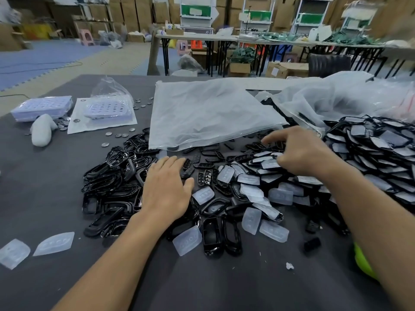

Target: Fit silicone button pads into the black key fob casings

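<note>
Two loose silicone pads [54, 243] lie at the near left edge of the table [45, 187], well apart from the main heap, and I judge them easy to brush off or forget. Far left, flat packs [42, 107] sit beside a clear bag [110, 104] holding another such pack, with coin cells [121, 135] scattered loose around them; those could roll in among the parts. The left hand [167, 189] lies flat and spread, gripping nothing, on the tangle of black casings [112, 187]; since these shells interlock, lifting one may drag others along and push them toward the table edge. Behind it a big clear bag [206, 113] lies nearly flat, seemingly empty, its near edge covering some casings and small black button frames [204, 173]. In the middle, pads [251, 217] and casings are mixed together, so a pad picked in haste could go in flipped or crooked. The right hand [298, 151] is loosely curled with the forefinger stretched out over the heap; whether it pinches anything, I cannot tell. Far right, crumpled clear bags [336, 97] lie open behind a stack of fitted casings [381, 149], which looks ready to slide into the unsorted heap.
</note>
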A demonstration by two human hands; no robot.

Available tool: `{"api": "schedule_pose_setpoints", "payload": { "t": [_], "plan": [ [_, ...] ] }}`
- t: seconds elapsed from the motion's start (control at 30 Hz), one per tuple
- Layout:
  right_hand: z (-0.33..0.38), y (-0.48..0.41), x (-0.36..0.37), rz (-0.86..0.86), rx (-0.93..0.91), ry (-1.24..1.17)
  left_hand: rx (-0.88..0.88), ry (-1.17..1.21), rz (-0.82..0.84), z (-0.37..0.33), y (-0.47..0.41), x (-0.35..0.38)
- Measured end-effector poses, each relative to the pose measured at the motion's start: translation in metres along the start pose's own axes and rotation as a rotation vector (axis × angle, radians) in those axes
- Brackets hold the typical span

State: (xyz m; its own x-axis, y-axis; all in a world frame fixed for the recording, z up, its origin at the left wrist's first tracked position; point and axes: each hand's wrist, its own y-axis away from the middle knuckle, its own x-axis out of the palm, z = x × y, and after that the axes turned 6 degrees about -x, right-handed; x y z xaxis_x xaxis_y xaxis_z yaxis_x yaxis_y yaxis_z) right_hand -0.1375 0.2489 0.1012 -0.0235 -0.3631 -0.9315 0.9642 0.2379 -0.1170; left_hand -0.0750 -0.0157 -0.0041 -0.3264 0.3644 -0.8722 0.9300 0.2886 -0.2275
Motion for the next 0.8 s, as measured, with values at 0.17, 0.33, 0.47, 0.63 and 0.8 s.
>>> {"api": "schedule_pose_setpoints", "payload": {
  "t": [0.17, 0.33, 0.47, 0.63, 0.8],
  "plan": [
    [0.045, -0.029, 0.040, 0.078, -0.102, -0.049, -0.026, -0.041, 0.037, 0.008, -0.001, -0.001],
    [0.064, -0.068, 0.084, 0.188, -0.123, 0.058, -0.080, 0.041, -0.012, 0.020, -0.007, -0.007],
    [0.069, -0.087, 0.104, 0.147, -0.105, 0.108, -0.104, 0.235, -0.038, 0.028, -0.014, -0.008],
    [0.076, -0.085, 0.112, 0.030, -0.063, 0.006, -0.087, 0.296, -0.045, 0.030, -0.016, -0.010],
    [0.093, -0.047, 0.119, -0.146, -0.056, -0.503, -0.132, 0.301, -0.144, 0.030, -0.022, -0.015]
  ]
}}
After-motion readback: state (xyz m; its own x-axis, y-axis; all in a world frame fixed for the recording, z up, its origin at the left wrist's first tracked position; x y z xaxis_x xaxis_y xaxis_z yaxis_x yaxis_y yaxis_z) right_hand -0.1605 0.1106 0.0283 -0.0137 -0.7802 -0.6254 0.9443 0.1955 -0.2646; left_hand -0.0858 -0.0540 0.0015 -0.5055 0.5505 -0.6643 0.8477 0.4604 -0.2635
